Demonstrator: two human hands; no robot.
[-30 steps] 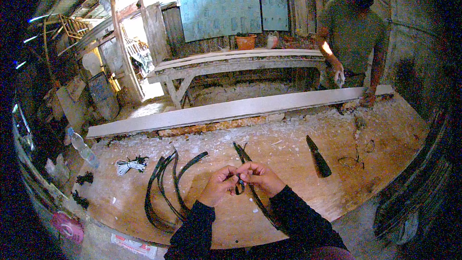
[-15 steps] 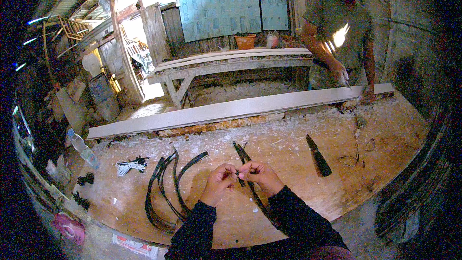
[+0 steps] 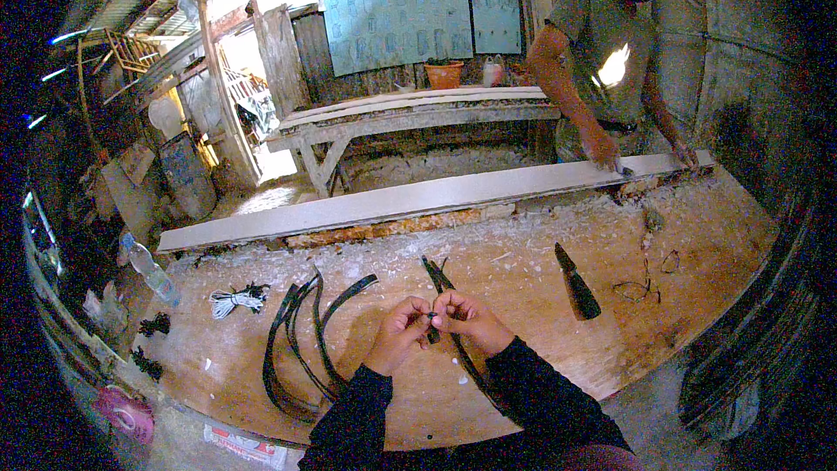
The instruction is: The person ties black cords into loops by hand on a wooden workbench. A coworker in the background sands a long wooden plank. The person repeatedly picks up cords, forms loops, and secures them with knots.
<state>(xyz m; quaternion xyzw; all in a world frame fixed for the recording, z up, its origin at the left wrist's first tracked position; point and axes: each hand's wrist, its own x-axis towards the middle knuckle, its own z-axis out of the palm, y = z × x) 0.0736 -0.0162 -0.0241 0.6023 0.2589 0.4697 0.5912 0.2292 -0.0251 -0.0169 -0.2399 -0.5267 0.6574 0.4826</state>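
Both hands are up over the middle of the bench [image 3: 540, 375], tips almost meeting. Left hand [image 3: 394, 336]: fingers pinched on a small black strip [image 3: 433, 336]. Right hand [image 3: 475, 323]: thumb and fingers closed on the same strip from the other side. The strip's lower end hangs just below the fingertips; exact grip partly hidden.

Long black strips [image 3: 466, 356] run on a slant behind and below the hands, lower end near the right sleeve. More black strips [image 3: 279, 366] curve on the wood left of the left hand, low end close to the left sleeve, so side room is tight there. More room on the right: a stretch of wood lies between the right hand and a dark tapered piece [image 3: 579, 288], wide end toward the near edge. Thin wire [image 3: 643, 286] lies further right.

Left edge: two black clumps [image 3: 155, 324] sit by it, a clear bottle [image 3: 150, 270] just beyond them. Tied cord bundle [image 3: 237, 300] is further in. Forearms cross the near edge.

Far side is bounded by a long white board [image 3: 392, 199]; a co-worker [image 3: 602, 61] has both hands at its right end, well apart from ours.
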